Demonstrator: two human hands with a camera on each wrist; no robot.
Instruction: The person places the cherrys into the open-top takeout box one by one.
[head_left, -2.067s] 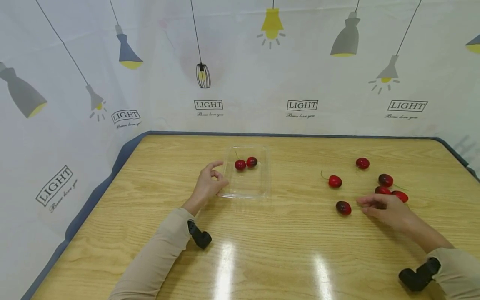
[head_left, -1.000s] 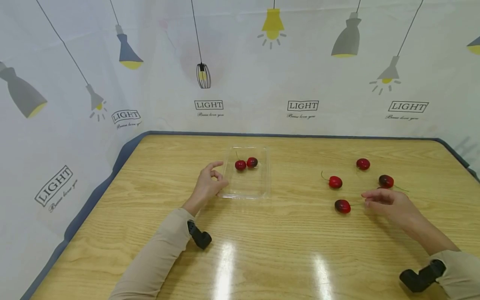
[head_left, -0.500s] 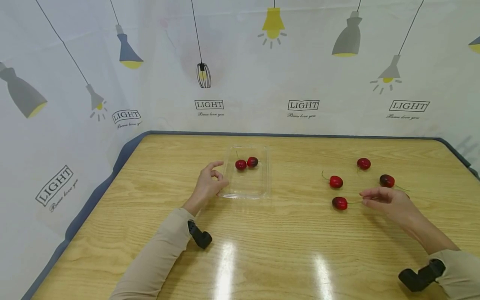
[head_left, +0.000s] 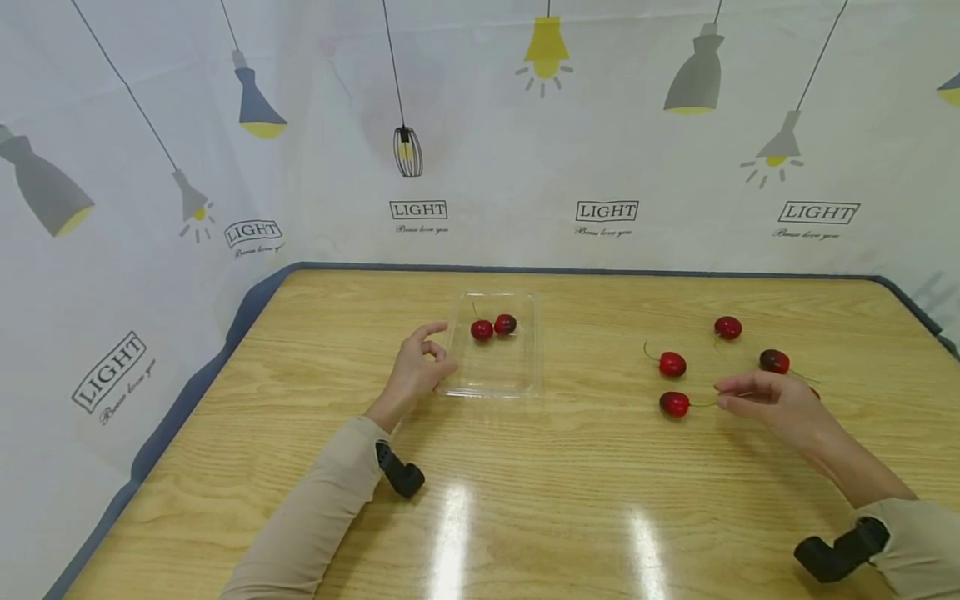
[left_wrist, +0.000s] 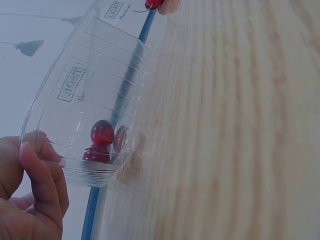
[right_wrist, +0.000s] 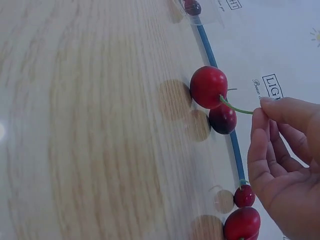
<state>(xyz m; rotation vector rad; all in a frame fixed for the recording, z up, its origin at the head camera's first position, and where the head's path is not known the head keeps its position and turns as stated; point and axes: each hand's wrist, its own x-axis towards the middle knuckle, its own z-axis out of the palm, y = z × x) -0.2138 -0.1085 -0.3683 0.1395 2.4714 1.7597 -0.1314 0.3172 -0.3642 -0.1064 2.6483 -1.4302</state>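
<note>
Right hand (head_left: 783,410) pinching its stem (right_wrist: 236,108), I have drawn this cherry (head_left: 674,404) leftward, perhaps just off the surface (head_left: 562,483), nearer to but outside the clear container (head_left: 491,393) my left hand (head_left: 416,364) grips.

At twelve o'clock I see a white lamp-printed backdrop (head_left: 495,167), navy-bordered, behind the wood-grain tabletop (head_left: 555,475); glare (head_left: 450,542) streaks it toward six.

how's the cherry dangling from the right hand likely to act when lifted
The cherry will probably swing or twist, since the right hand pinches only its thin, curved stem. Being rounded, it would likely roll if dropped on the flat table. Its glossy skin suggests it may feel slippery if gripped directly.
</note>
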